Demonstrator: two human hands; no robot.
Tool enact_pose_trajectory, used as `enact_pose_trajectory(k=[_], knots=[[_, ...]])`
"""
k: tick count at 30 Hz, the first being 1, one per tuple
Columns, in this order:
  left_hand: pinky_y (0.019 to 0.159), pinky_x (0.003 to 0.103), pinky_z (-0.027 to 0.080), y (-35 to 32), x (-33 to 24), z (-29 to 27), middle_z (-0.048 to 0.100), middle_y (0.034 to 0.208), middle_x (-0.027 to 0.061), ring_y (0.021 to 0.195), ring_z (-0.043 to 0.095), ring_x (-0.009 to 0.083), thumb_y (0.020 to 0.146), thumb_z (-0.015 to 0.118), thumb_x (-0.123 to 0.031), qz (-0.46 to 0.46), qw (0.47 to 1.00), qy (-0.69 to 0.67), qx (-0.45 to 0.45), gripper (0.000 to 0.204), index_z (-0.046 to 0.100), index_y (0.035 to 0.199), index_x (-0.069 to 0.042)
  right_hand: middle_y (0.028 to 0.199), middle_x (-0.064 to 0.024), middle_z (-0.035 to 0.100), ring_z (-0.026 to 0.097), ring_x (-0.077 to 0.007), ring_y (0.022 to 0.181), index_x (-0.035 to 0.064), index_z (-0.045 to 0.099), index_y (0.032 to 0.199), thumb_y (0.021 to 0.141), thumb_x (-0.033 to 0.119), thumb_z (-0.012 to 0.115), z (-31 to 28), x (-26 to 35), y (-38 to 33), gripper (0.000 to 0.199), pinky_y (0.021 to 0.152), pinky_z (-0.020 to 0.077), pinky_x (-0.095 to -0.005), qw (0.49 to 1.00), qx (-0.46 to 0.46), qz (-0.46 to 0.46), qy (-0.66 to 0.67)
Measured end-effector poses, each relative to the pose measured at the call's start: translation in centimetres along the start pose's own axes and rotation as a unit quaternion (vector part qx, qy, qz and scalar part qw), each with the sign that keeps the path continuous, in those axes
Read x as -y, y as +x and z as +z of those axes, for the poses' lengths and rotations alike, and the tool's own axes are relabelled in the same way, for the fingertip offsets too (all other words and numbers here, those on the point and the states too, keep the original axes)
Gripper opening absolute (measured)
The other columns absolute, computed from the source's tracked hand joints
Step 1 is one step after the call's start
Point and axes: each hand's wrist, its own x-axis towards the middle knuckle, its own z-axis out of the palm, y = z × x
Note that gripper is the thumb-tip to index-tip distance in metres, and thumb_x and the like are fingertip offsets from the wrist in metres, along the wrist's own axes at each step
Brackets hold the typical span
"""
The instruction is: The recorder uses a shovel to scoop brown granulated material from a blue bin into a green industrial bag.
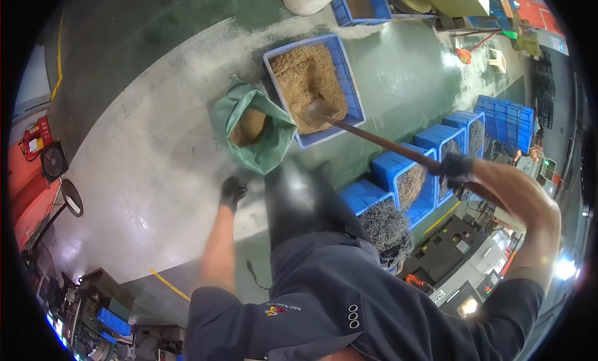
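My right hand (458, 168), in a dark glove, is closed around the wooden shaft of a shovel (380, 138). The shovel's blade rests in tan, sawdust-like loose material (299, 68) that fills much of a blue plastic bin (354, 96). Left of that bin and close against it stands a green woven sack (268, 152), its mouth spread wide, with similar tan material inside. Below the sack hangs my left hand (232, 193), also gloved, apart from everything, its fingers loosely curled but apart and holding nothing.
At the right, a row of tilted blue bins (389, 168) holds metal shavings (383, 227). Stacked blue crates (507, 121) stand beyond them. A white bucket (308, 0) and another blue bin (361, 6) are at the far side. Machinery (461, 249) stands at the lower right.
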Motion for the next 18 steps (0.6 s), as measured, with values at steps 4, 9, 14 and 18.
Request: enact_pose_trajectory(k=[4,9,14,18], knots=[[0.058,0.039,0.051,1.6,2.1,0.6,0.065,0.089,0.0158,0.071,0.064,0.0282,0.087,0.059,-0.024,-0.006,1.000,-0.002,-0.007,0.045,0.041,0.128,-0.017,0.063,-0.0115,0.062,0.059,-0.0205,0.044,0.0026,0.066,0.087,0.084,0.039,0.063,4.2,-5.8,2.1,0.037,0.038,0.0494,-0.0359,0.996,-0.052,-0.047,0.053],[0.059,0.038,0.052,1.3,2.5,1.5,0.065,0.092,0.0164,0.073,0.064,0.0281,0.090,0.055,-0.026,-0.078,0.993,0.072,-0.048,0.046,0.038,0.131,-0.015,0.066,-0.0144,0.064,0.065,-0.0242,0.060,0.0030,0.066,0.090,0.083,0.054,0.055,10.7,-9.2,10.3,0.053,0.056,0.0501,-0.0388,0.992,-0.101,-0.066,-0.030],[0.060,0.034,0.047,0.3,0.2,5.7,0.061,0.081,0.0121,0.069,0.059,0.0231,0.092,0.047,-0.030,-0.068,0.975,0.183,-0.107,0.021,0.048,0.104,-0.013,0.092,-0.0219,0.065,0.063,-0.0384,0.088,0.0076,0.065,0.099,0.082,0.058,0.049,16.2,-8.5,21.8,0.055,0.074,0.0479,-0.0463,0.979,-0.148,-0.142,0.014],[0.060,0.034,0.047,1.0,-3.0,8.4,0.061,0.081,0.0108,0.068,0.058,0.0226,0.092,0.047,-0.030,-0.021,0.968,0.228,-0.106,0.019,0.047,0.104,-0.015,0.085,-0.0207,0.065,0.063,-0.0366,0.080,0.0086,0.066,0.093,0.082,0.055,0.051,21.0,-8.2,31.0,0.050,0.069,0.0474,-0.0450,0.973,-0.142,-0.174,0.048]])
